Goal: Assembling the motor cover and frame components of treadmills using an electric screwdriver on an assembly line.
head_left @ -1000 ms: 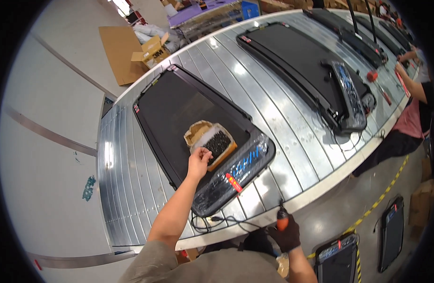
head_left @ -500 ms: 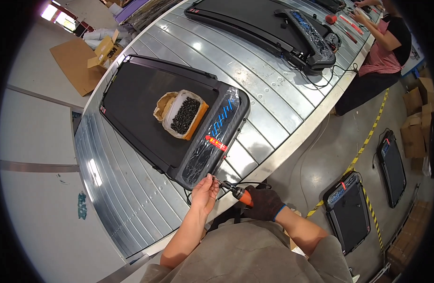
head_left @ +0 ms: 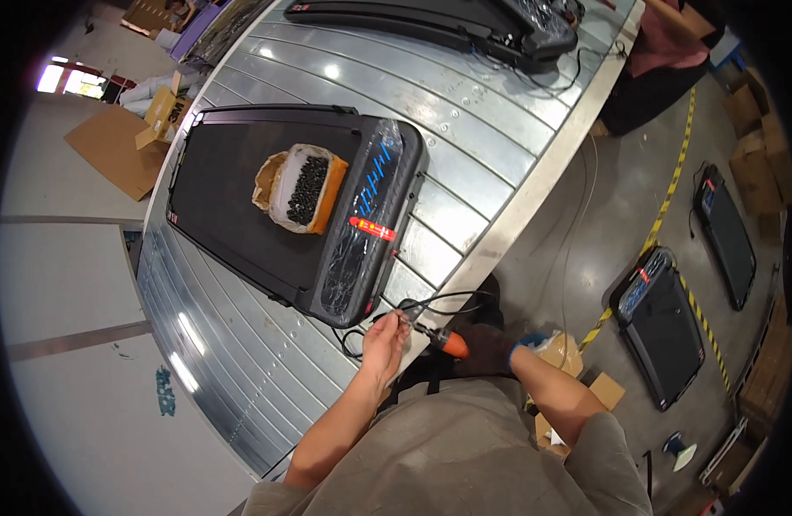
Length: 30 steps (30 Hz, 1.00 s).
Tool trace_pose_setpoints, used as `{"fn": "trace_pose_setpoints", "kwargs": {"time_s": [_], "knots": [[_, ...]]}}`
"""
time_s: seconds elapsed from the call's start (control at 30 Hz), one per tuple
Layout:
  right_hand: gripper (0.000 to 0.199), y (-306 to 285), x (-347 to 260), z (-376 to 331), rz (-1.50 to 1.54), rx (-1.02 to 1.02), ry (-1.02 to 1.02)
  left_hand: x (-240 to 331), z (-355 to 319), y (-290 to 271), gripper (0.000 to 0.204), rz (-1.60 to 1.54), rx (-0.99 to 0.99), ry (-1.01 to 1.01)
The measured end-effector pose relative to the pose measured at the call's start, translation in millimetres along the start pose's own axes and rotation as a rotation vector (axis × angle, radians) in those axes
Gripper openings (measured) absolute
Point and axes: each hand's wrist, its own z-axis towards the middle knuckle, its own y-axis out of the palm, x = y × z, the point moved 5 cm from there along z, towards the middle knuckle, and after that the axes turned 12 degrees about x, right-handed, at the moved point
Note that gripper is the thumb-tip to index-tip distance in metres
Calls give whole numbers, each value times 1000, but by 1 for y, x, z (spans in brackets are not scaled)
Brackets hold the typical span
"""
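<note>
Bare left hand (head_left: pixel 384 342) pinches the screwdriver tip; gloved right hand (head_left: pixel 486 347) grips the orange-handled screwdriver (head_left: pixel 445 340), black cable (head_left: pixel 430 303) looped beside. Black flat treadmill (head_left: pixel 276 206) carrying a box of black screws (head_left: pixel 303 187) lies on the ribbed metal tabletop (head_left: pixel 465 129); grey concrete floor (head_left: pixel 602 215) beyond.

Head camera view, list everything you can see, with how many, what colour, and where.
treadmill: one, black, flat on the conveyor in front of the person
box of screws: one, orange with dark screws, on that treadmill's belt
conveyor: one, silver ribbed metal, running across the view
second treadmill: one, black, further along the conveyor, top
treadmills on the floor: two, black, right side
cardboard: brown, flat sheet on the floor, upper left
cable: black, at the conveyor's near edge
screwdriver: one, orange handle, in the right hand
left hand: bare, at the screwdriver's tip
right hand: dark glove, gripping the screwdriver
</note>
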Motion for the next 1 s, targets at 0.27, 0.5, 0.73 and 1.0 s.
{"fn": "trace_pose_setpoints", "kwargs": {"time_s": [0.27,0.5,0.73,1.0], "knots": [[64,37,-77,39,-60,163,264,44,25,-40,22,-109,211,-244],[64,34,-112,51,-112,92,227,70,18,-68,21,-168,321,-220],[67,38,-112,45,-131,87,167,74,-8,-67,21,-183,404,-229],[72,45,-93,12,-62,34,208,190,-79,-23,46,1046,357,1463]]}}
